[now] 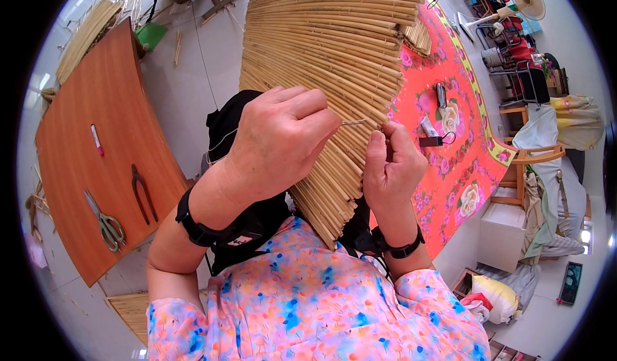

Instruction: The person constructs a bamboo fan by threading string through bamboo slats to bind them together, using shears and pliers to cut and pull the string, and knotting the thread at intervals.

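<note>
A mat of thin tan reed sticks [321, 46], bound side by side with thread, lies across my lap and stretches away from me onto the table. My left hand [283, 136] is closed above it, pinching a thin needle [353, 122] that points right toward the mat's edge. Pale thread [222, 147] trails by the left wrist. At the right edge of the mat, my right hand [393, 162] is closed in a pinch on the stick ends, close to the needle's tip. What lies under its fingertips is hidden.
A brown board [103, 155] on the left holds scissors [106, 223], pliers [143, 194] and a marker [97, 140]. On the right, a red floral tablecloth [443, 194] carries a dark clip-like object [441, 95] and a small black item [430, 141]. Chairs and a fan [527, 0] stand beyond.
</note>
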